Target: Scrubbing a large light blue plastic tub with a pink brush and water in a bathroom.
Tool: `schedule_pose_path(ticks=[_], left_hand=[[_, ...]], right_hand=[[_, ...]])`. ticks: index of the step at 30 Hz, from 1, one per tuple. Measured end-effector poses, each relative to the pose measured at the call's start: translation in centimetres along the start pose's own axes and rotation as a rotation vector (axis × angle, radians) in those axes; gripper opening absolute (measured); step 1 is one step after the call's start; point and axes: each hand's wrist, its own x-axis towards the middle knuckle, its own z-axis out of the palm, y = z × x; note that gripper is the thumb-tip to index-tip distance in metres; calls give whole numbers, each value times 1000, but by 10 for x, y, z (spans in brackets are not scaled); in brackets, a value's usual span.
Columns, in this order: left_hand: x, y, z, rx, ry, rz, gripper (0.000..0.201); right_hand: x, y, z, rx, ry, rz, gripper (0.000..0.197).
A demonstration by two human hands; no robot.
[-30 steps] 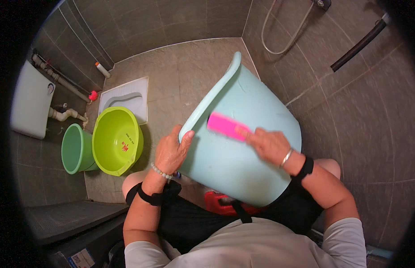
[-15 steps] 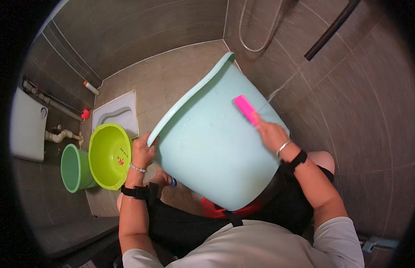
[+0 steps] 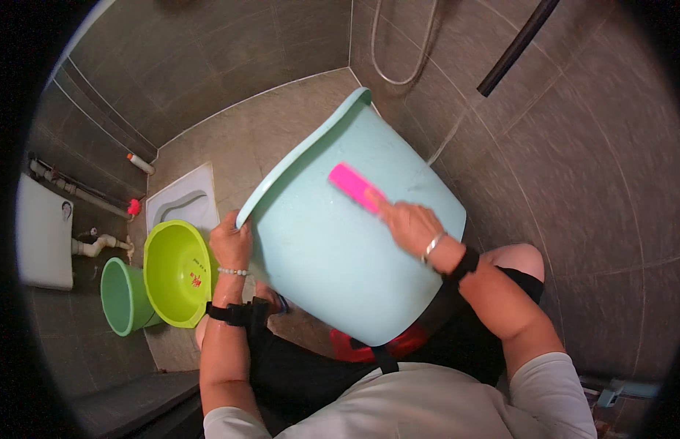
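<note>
The right grip [image 3: 413, 228] is closed around the handle of a pink brush [image 3: 349, 181], its head lying against, or just above, the pale blue tub [image 3: 340, 271]; which of the two cannot be told. The left grip [image 3: 232, 245] is clasped on the near-left end of the tub's rim. The work in hand looks like scrubbing the tub's broad outer wall. A further stroke would call for the brush pressed flat and the rim held firm, since the tub is tilted and could roll. The right forearm slants in from the lower right, elbow bent, palm downward; the left forearm comes almost straight up from the lower edge. The tub leans between the knees, mouth toward the upper left, its lower end above a red object [image 3: 345, 347], mostly hidden. Left of it stand a yellow-green basin [image 3: 164, 274] and a green bucket [image 3: 117, 300].
</note>
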Motion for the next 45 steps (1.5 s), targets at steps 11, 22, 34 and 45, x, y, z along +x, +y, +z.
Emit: schedule_pose_path(ticks=[11, 22, 34, 45], left_hand=[[3, -17, 8, 35, -6, 107, 10], [22, -7, 15, -25, -8, 100, 12], [26, -25, 22, -14, 40, 34, 15], [28, -35, 29, -76, 6, -1, 16]], right_hand=[[73, -11, -10, 54, -16, 185, 46], [-51, 110, 43, 136, 22, 584, 51], [-42, 79, 41, 168, -10, 628, 52], [-71, -19, 64, 189, 6, 155, 56]])
